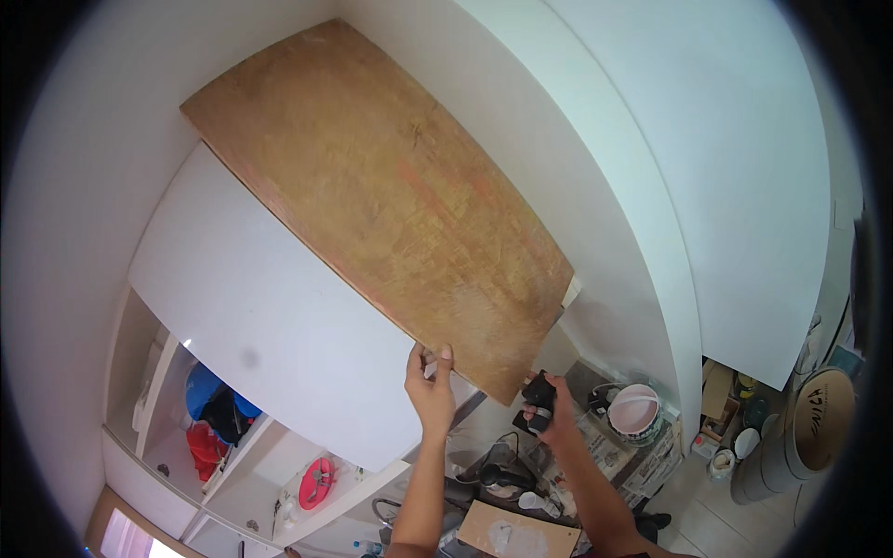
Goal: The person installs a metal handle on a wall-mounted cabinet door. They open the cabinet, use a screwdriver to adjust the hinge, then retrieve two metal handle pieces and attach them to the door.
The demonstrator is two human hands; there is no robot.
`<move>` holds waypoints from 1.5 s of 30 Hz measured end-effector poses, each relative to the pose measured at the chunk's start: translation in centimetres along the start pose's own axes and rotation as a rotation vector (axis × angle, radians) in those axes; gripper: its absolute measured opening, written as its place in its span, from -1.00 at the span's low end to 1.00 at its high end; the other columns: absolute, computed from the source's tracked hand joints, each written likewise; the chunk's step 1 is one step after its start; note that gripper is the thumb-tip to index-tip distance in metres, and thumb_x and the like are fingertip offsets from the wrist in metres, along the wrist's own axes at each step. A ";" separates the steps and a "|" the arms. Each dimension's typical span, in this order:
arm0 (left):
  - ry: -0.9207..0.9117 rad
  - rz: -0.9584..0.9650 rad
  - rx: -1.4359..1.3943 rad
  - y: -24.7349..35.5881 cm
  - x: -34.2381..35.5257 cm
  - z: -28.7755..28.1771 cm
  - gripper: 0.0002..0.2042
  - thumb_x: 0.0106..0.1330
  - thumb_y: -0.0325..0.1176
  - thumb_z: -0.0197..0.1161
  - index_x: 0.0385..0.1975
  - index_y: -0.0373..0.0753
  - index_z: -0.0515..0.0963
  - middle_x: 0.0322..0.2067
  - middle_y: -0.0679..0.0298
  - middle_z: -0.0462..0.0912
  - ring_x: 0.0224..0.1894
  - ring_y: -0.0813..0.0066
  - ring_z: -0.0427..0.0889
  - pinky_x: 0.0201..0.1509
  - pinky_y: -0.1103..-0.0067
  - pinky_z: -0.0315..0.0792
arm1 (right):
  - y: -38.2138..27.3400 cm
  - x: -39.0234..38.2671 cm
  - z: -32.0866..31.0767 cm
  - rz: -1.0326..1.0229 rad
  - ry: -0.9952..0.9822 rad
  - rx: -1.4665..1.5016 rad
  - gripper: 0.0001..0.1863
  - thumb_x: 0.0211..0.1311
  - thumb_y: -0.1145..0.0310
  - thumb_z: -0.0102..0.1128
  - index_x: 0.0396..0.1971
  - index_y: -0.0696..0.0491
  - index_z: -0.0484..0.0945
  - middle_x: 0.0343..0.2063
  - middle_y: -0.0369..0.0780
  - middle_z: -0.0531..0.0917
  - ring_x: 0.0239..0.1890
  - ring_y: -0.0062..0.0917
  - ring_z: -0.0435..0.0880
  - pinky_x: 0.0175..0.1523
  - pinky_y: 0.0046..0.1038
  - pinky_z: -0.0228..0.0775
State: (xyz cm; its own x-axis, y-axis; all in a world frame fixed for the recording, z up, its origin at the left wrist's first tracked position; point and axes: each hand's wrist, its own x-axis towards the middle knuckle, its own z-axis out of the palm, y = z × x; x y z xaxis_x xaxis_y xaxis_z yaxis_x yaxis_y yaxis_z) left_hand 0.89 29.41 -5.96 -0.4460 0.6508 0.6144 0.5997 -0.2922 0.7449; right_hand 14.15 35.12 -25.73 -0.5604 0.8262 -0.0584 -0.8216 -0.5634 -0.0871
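A long brown wooden board (372, 186) with a worn, scuffed face slants from the upper left to the middle. It lies over or against a glossy white panel (279, 316). At the board's lower left edge, my left hand (431, 395) is closed, with the thumb on the brown face and the other fingers at the edge. My right hand (555, 409) is closed around a black hand-held tool (538, 398) just below the board's lower right corner. The tool looks like a cordless power tool, but its working end cannot be made out.
White shelves (251, 465) at the lower left hold a red dish (317, 483) and blue and red bags. Below my hands are a stained small board (516, 532) and scattered tools. A white bucket (634, 412) and tall grey drum (791, 446) stand right; white walls flank the board.
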 end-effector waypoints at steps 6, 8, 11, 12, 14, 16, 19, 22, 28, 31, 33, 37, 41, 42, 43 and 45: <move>-0.045 0.053 -0.063 2.0 -1.6 1.1 -0.58 0.49 -0.33 0.38 0.20 -0.48 0.54 -0.20 0.19 0.69 -0.23 0.54 0.65 -0.20 0.60 0.61 | -1.6 -2.6 -1.0 -0.065 -0.038 -0.013 -0.39 0.39 -0.01 0.18 0.24 0.14 0.50 -0.32 -0.18 0.60 -0.60 -0.50 0.52 -0.49 -0.45 0.44; -0.070 0.072 -0.063 2.7 -1.7 1.6 -0.61 0.48 -0.37 0.39 0.18 -0.47 0.54 -0.19 0.18 0.69 -0.23 0.54 0.65 -0.23 0.62 0.61 | -2.5 -3.4 -0.5 -0.077 -0.029 -0.017 -0.39 0.40 -0.01 0.17 0.25 0.14 0.50 -0.33 -0.18 0.62 -0.60 -0.50 0.52 -0.49 -0.46 0.45; -0.075 0.109 -0.078 3.2 -1.8 2.6 -0.66 0.47 -0.42 0.39 0.13 -0.45 0.56 -0.16 0.18 0.69 -0.20 0.55 0.66 -0.27 0.66 0.61 | -3.9 -4.3 -0.5 -0.090 -0.015 -0.043 -0.38 0.41 -0.02 0.15 0.27 0.13 0.50 -0.33 -0.20 0.64 -0.60 -0.52 0.52 -0.50 -0.48 0.44; -0.086 0.105 -0.092 3.7 -1.9 3.1 -0.66 0.45 -0.44 0.41 0.13 -0.44 0.56 -0.15 0.19 0.67 -0.17 0.56 0.66 -0.25 0.66 0.63 | -4.5 -4.5 -0.6 -0.087 -0.048 -0.029 -0.38 0.42 -0.01 0.13 0.28 0.14 0.49 -0.33 -0.20 0.64 -0.61 -0.51 0.52 -0.51 -0.47 0.44; -0.107 0.095 -0.117 4.9 -2.1 3.8 -0.66 0.42 -0.48 0.43 0.12 -0.43 0.56 -0.12 0.22 0.63 -0.11 0.58 0.66 -0.20 0.67 0.66 | -5.5 -4.9 -0.9 -0.078 -0.115 0.000 -0.36 0.42 0.01 0.09 0.32 0.16 0.47 -0.33 -0.19 0.65 -0.62 -0.50 0.53 -0.53 -0.45 0.43; -0.130 0.161 -0.142 5.5 -2.2 4.9 -0.67 0.41 -0.50 0.43 0.08 -0.43 0.51 -0.13 0.16 0.67 -0.09 0.54 0.68 -0.22 0.66 0.68 | -6.5 -5.4 -1.6 -0.076 -0.111 -0.002 -0.35 0.42 -0.01 0.10 0.32 0.14 0.47 -0.31 -0.21 0.64 -0.62 -0.52 0.52 -0.52 -0.46 0.42; -0.192 0.178 -0.247 6.5 -2.7 6.8 -0.66 0.37 -0.54 0.45 0.04 -0.43 0.48 -0.15 0.14 0.69 -0.05 0.51 0.69 -0.18 0.64 0.73 | -7.8 -6.9 -3.1 -0.126 -0.040 -0.071 -0.35 0.41 -0.04 0.11 0.31 0.13 0.49 -0.28 -0.22 0.65 -0.62 -0.56 0.49 -0.52 -0.48 0.41; -0.251 0.200 -0.295 7.8 -2.8 9.3 -0.64 0.34 -0.54 0.47 0.02 -0.42 0.46 -0.17 0.16 0.67 -0.03 0.49 0.69 -0.12 0.62 0.75 | -9.4 -8.0 -5.2 -0.202 0.067 -0.122 -0.36 0.40 -0.05 0.12 0.28 0.12 0.51 -0.24 -0.20 0.67 -0.63 -0.59 0.47 -0.52 -0.51 0.39; -0.284 0.255 -0.193 10.9 -2.4 14.5 -0.53 0.23 -0.42 0.60 0.02 -0.34 0.46 -0.20 0.21 0.64 -0.12 0.51 0.69 -0.22 0.60 0.70 | -11.2 -10.9 -7.8 -0.308 0.207 -0.143 -0.42 0.41 -0.07 0.07 0.19 0.09 0.54 0.02 0.01 0.73 -0.63 -0.61 0.49 -0.53 -0.57 0.38; -0.284 0.279 -0.172 12.4 -2.4 16.6 -0.48 0.18 -0.35 0.65 0.02 -0.30 0.46 -0.22 0.24 0.62 -0.18 0.55 0.67 -0.29 0.59 0.64 | -11.9 -12.1 -9.0 -0.330 0.249 -0.137 -0.46 0.40 -0.05 0.10 0.15 0.05 0.56 0.00 0.00 0.76 -0.64 -0.59 0.49 -0.56 -0.57 0.37; -0.294 0.288 -0.186 13.0 -2.4 18.1 -0.44 0.16 -0.29 0.67 0.03 -0.29 0.45 -0.24 0.24 0.59 -0.21 0.54 0.64 -0.30 0.58 0.59 | -12.4 -12.7 -10.0 -0.348 0.278 -0.126 -0.49 0.39 -0.05 0.13 0.12 0.03 0.57 -0.05 -0.03 0.78 -0.65 -0.58 0.50 -0.57 -0.56 0.38; -0.337 0.279 -0.187 14.0 -1.7 20.8 -0.40 0.16 -0.22 0.67 0.02 -0.34 0.42 -0.24 0.20 0.55 -0.23 0.40 0.58 -0.21 0.49 0.53 | -13.2 -13.0 -13.5 -0.392 0.311 -0.099 -0.51 0.39 -0.06 0.14 0.09 -0.01 0.59 -0.05 -0.04 0.78 -0.66 -0.58 0.51 -0.59 -0.55 0.42; -0.342 0.302 -0.146 14.9 -1.2 23.3 -0.31 0.13 -0.10 0.67 0.04 -0.36 0.37 -0.20 0.14 0.51 -0.16 0.30 0.56 -0.07 0.37 0.51 | -14.1 -14.0 -12.8 -0.440 0.352 -0.065 -0.50 0.38 -0.06 0.14 0.10 0.00 0.58 -0.04 0.00 0.78 -0.68 -0.59 0.52 -0.59 -0.57 0.46; -0.310 0.326 -0.140 14.7 -1.0 24.0 -0.29 0.13 -0.08 0.66 0.06 -0.36 0.35 -0.17 0.12 0.50 -0.13 0.28 0.55 -0.04 0.35 0.50 | -14.1 -14.1 -12.8 -0.430 0.350 -0.056 -0.50 0.38 -0.05 0.15 0.10 0.00 0.58 -0.04 0.00 0.78 -0.68 -0.59 0.53 -0.58 -0.57 0.47; -0.277 0.350 -0.131 14.4 -1.0 24.5 -0.27 0.12 -0.07 0.66 0.07 -0.37 0.34 -0.14 0.10 0.50 -0.11 0.25 0.55 -0.02 0.33 0.49 | -14.1 -14.3 -13.1 -0.419 0.349 -0.047 -0.51 0.37 -0.05 0.15 0.09 0.00 0.58 -0.04 0.00 0.78 -0.68 -0.60 0.53 -0.58 -0.57 0.48; -0.228 0.423 -0.107 14.4 -1.5 25.3 -0.27 0.12 -0.11 0.64 0.11 -0.36 0.32 -0.08 0.07 0.49 -0.05 0.22 0.54 -0.01 0.32 0.49 | -14.1 -14.6 -13.9 -0.413 0.354 -0.048 -0.50 0.36 -0.05 0.17 0.10 0.00 0.58 -0.03 0.00 0.78 -0.68 -0.59 0.55 -0.58 -0.58 0.49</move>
State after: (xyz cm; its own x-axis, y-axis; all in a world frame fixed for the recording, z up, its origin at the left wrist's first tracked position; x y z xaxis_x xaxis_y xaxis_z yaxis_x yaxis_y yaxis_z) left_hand 26.95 42.00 -2.74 -0.0142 0.5929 0.8051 0.6197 -0.6267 0.4725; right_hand 35.35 30.98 -37.49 -0.1154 0.9333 -0.3400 -0.9556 -0.1977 -0.2184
